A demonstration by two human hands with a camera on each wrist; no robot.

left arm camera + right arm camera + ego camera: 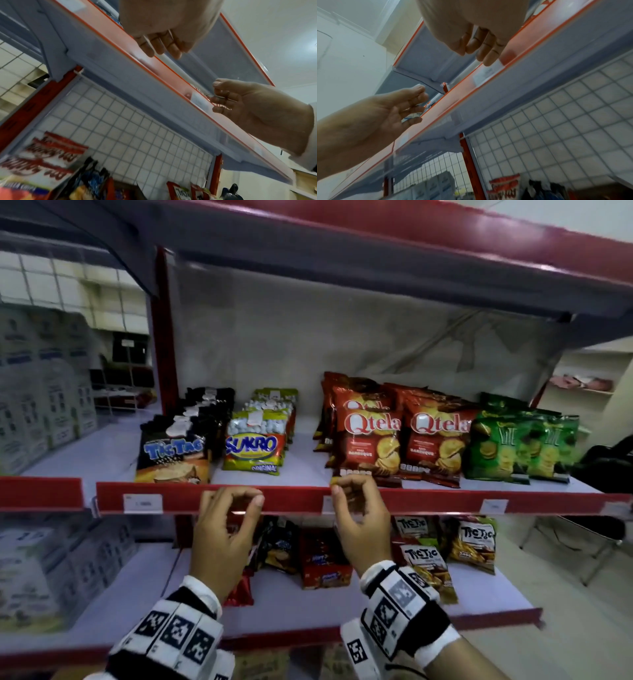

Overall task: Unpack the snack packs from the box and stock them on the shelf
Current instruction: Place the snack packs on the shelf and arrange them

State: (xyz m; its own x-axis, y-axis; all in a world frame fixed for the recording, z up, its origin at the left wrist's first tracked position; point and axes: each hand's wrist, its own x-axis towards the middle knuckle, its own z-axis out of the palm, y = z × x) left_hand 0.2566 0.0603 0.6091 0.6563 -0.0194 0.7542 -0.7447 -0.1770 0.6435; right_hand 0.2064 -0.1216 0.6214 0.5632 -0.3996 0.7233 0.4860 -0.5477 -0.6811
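A red Qtela pack (371,440) stands at the front of the middle shelf (171,498), ahead of more of the same. My right hand (347,489) is at the shelf's red edge, and its curled fingers and thumb pinch that pack's bottom left corner. The left wrist view shows this hand (216,97) from below, with red and white print between its fingers. My left hand (236,498) hovers just left of it before the red edge. Its fingers are loosely curled and hold nothing. The same left hand (418,105) appears in the right wrist view. No box is clearly visible.
The same shelf holds Tic Tac packs (171,450), Sukro packs (251,446), a second Qtela row (438,440) and green packs (520,446). A bare gap (305,440) lies between Sukro and Qtela. More snacks (322,559) sit on the shelf below. White cartons (41,392) fill the left bay.
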